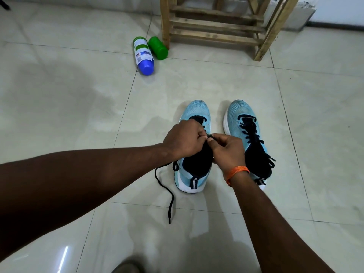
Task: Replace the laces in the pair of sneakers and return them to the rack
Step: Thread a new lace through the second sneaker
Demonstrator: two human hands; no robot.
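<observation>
Two light blue sneakers stand side by side on the tiled floor, toes pointing away from me. The right sneaker (244, 119) is fully laced in black. Over the left sneaker (197, 111) my left hand (183, 140) and my right hand (228, 150) meet, both pinching the tip of a black lace (210, 136) above the tongue. The lace's other end (167, 192) trails loose on the floor to the left of the heel. An orange thread band circles my right wrist.
A wooden shoe rack (216, 26) stands at the back, its low slats bare. A white bottle with a blue cap (142, 54) and a green bottle (157, 47) lie on the floor beside the rack's left leg.
</observation>
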